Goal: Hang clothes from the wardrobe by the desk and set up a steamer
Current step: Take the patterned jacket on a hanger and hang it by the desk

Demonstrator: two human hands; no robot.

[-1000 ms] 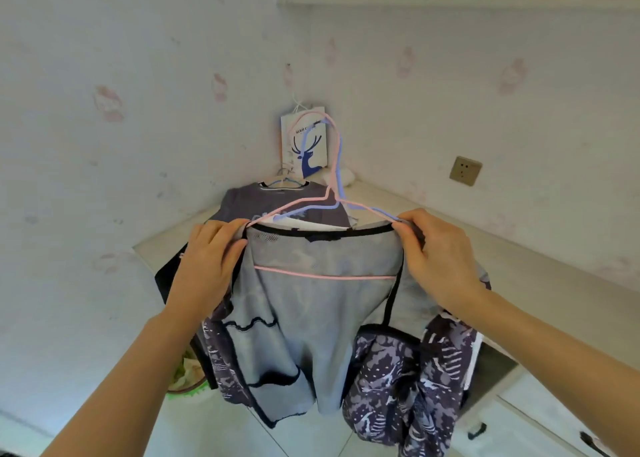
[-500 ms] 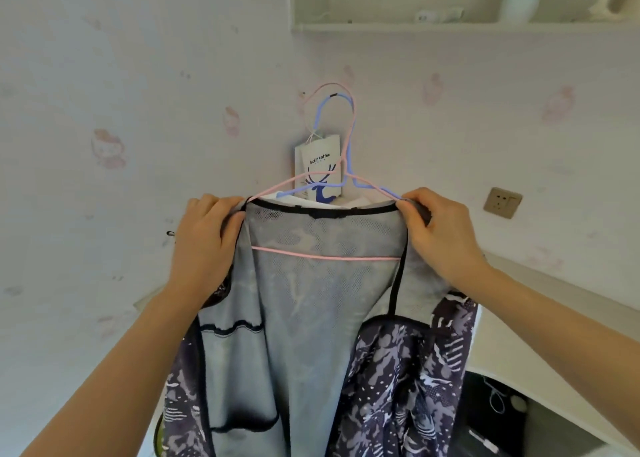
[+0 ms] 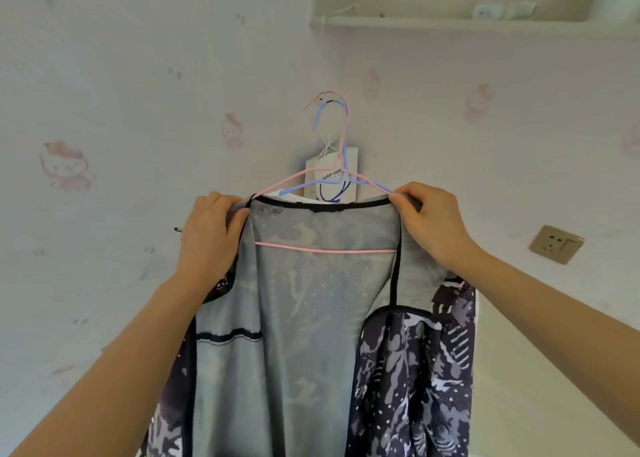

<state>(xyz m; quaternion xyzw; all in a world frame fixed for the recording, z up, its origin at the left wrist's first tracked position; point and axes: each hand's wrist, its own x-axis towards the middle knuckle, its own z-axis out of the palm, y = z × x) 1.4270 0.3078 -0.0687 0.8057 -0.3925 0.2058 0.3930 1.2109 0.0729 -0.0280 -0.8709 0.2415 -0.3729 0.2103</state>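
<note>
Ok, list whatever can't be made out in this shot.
All in the head view.
1. Hem of the jacket: cut off by the bottom edge.
2. Lower bar of the blue hanger: hidden behind the jacket.
3. Lower part of the paper bag: hidden behind the jacket collar.
4. Items on the shelf: blurred, cut by the top edge.

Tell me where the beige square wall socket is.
Head view, right side: the beige square wall socket sits right of the right hand that grips the patterned jacket, well below the white shelf.
</note>
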